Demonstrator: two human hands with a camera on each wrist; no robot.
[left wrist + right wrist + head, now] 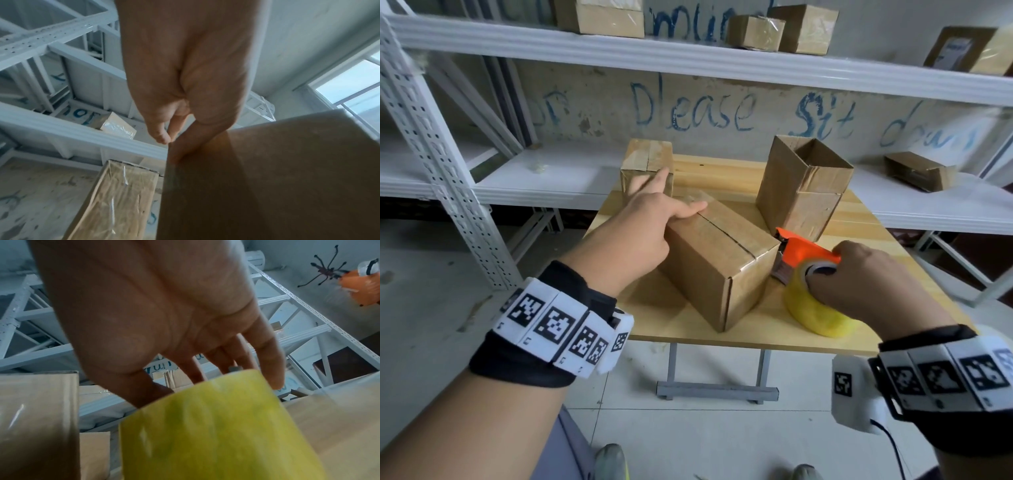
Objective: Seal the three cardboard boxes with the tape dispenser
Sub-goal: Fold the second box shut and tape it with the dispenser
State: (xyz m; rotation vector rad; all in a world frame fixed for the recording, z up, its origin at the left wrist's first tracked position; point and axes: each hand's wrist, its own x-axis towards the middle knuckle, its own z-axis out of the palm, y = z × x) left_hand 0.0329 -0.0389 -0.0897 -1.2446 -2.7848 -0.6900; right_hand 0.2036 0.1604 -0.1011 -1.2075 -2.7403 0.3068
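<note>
The left hand (643,226) lay flat on the near box (719,260), its flaps closed. The right hand (866,277) gripped the dispenser (808,270) just right of it on the surface (722,171). The far-right box (804,185) stood open, its inside hidden; the far-left box (647,168) was closed.

Matt brown cardboard boxes (719,260) sit on a smooth pale wood table (756,339); the tape roll (815,308) is glossy yellowish plastic, its dispenser (804,251) orange plastic; the shelving (688,54) painted white metal

Left hand (643,222) flat; right hand (866,277) seemingly curled.
</note>
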